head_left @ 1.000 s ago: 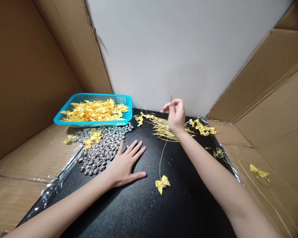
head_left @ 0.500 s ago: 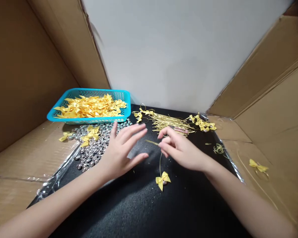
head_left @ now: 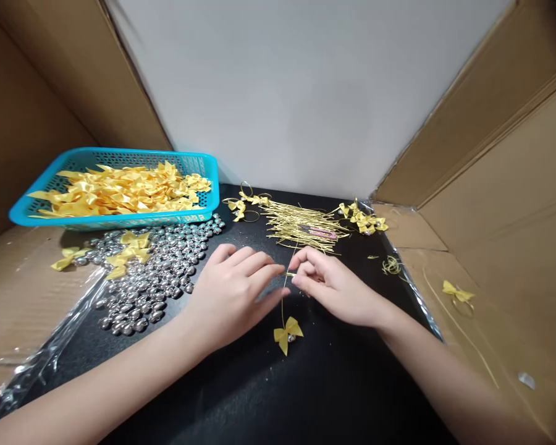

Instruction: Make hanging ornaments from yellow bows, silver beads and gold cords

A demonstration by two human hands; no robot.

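My right hand (head_left: 328, 285) is closed, pinching a thin gold cord (head_left: 283, 306) between thumb and index finger. From the left, my left hand (head_left: 241, 290) meets the same cord, its curled fingertips closing on it beside the right fingertips; its thumb sits slightly lower. Below the hands the cord leads down to a yellow ribbon bow (head_left: 285, 335) with a silver bead (head_left: 291, 338) at its middle, lying on the black tabletop (head_left: 241, 395). A thin strand also rises above the fingers toward a pile of gold cords (head_left: 291, 221). The exact grip is partly hidden.
A turquoise basket (head_left: 120, 218) of yellow bows stands back left. Silver beads (head_left: 162, 266) spread before it, several bows among them. Beaded bows (head_left: 364, 221) lie back right; a pink tool (head_left: 323, 233) rests on the cords. Cardboard walls (head_left: 505, 161) flank the table.
My left hand has gone from spread fingers to fingertips gathered at the cord beside my right hand. The view has shifted, so the basket and beads appear farther left.
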